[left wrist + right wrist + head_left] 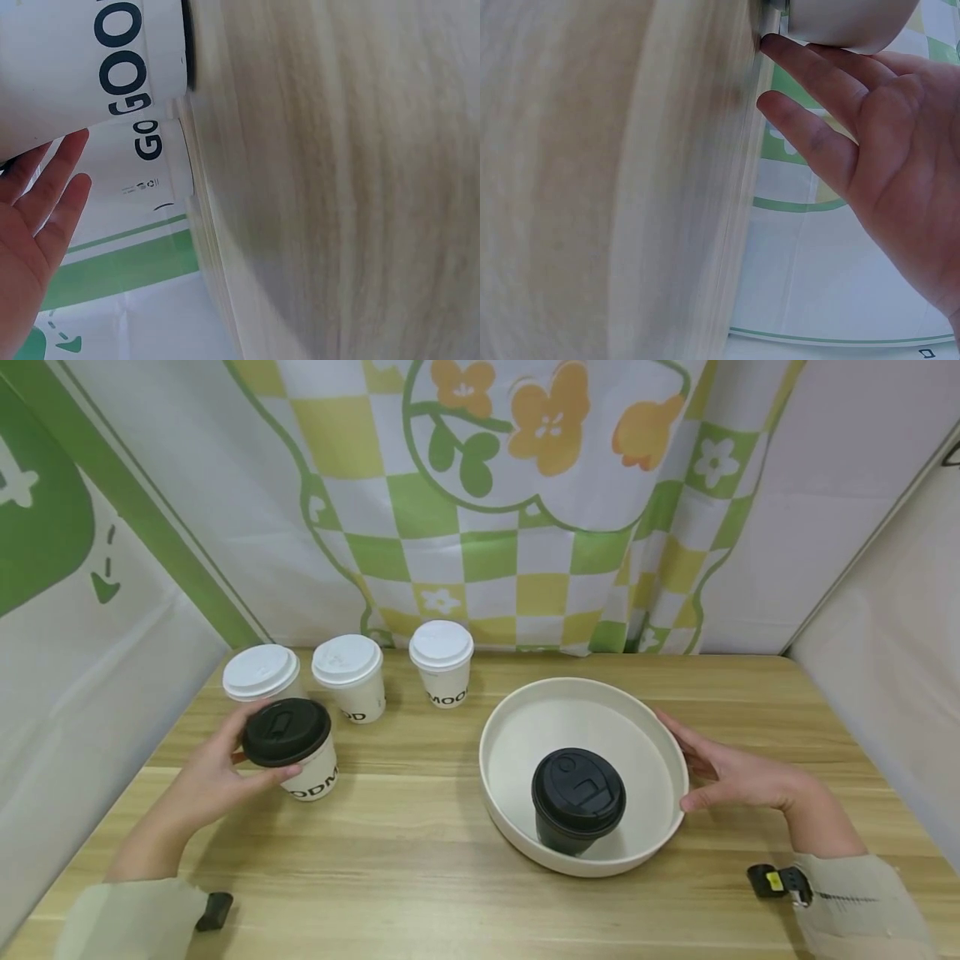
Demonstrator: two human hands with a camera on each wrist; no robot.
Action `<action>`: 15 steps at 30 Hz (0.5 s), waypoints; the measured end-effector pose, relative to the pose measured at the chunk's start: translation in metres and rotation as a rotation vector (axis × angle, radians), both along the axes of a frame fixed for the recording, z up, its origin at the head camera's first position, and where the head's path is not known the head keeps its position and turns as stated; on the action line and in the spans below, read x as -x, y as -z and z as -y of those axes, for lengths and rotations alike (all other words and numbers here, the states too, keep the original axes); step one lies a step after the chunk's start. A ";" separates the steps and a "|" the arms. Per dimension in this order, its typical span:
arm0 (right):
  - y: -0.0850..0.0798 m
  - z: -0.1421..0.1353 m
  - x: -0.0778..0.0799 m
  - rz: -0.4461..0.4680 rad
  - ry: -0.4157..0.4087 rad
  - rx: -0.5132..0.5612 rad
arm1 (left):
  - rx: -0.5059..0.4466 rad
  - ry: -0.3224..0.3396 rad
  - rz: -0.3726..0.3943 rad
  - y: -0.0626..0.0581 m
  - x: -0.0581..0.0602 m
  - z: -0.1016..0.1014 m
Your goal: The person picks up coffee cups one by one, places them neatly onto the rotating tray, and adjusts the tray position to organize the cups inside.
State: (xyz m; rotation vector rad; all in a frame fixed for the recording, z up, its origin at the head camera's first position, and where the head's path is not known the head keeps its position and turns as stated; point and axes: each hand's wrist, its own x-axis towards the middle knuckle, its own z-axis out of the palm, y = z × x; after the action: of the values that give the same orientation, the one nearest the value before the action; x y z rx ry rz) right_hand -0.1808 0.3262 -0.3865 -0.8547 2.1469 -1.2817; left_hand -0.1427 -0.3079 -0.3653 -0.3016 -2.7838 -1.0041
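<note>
On the left, my left hand (210, 781) holds a white paper cup with a black lid (313, 770), its thumb and fingers round the sides. In the left wrist view, fingers (64, 169) lie against that cup (60, 67), which has black lettering. My right hand (738, 775) touches the right side of a round cream tray (517, 739) with its fingers spread. The right wrist view shows those fingers (810, 75) fairly straight beside the tray's outer wall (847, 19). A black lidded cup (577, 797) stands upright inside the tray, near its front.
Behind the held cup are three white-lidded paper cups: a left one (261, 672) partly hidden, a middle one (348, 677) and a right one (442, 664). They stand on the wooden table (405, 877). A checked floral curtain (487, 560) hangs at the back edge.
</note>
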 end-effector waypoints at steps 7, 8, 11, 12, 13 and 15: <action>0.000 -0.001 0.000 0.000 -0.003 0.002 | -0.015 0.012 -0.005 0.001 0.001 -0.001; 0.000 -0.001 -0.001 0.001 -0.004 0.002 | -0.015 0.013 -0.003 0.001 0.001 -0.001; 0.000 -0.001 -0.001 0.003 0.000 0.000 | -0.022 0.013 0.009 0.000 0.001 -0.002; 0.000 -0.001 -0.001 0.004 0.002 -0.001 | -0.030 0.016 0.015 0.000 0.001 -0.002; 0.000 0.000 -0.001 0.006 0.004 -0.003 | -0.032 0.014 0.016 0.000 0.001 -0.002; 0.000 0.000 -0.001 0.005 0.010 -0.010 | -0.046 0.017 0.015 -0.001 0.001 -0.003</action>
State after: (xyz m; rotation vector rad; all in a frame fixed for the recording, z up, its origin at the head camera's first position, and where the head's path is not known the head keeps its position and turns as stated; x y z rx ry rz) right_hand -0.1799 0.3262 -0.3863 -0.8368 2.1542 -1.2761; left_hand -0.1438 -0.3045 -0.3641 -0.3139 -2.7715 -1.0765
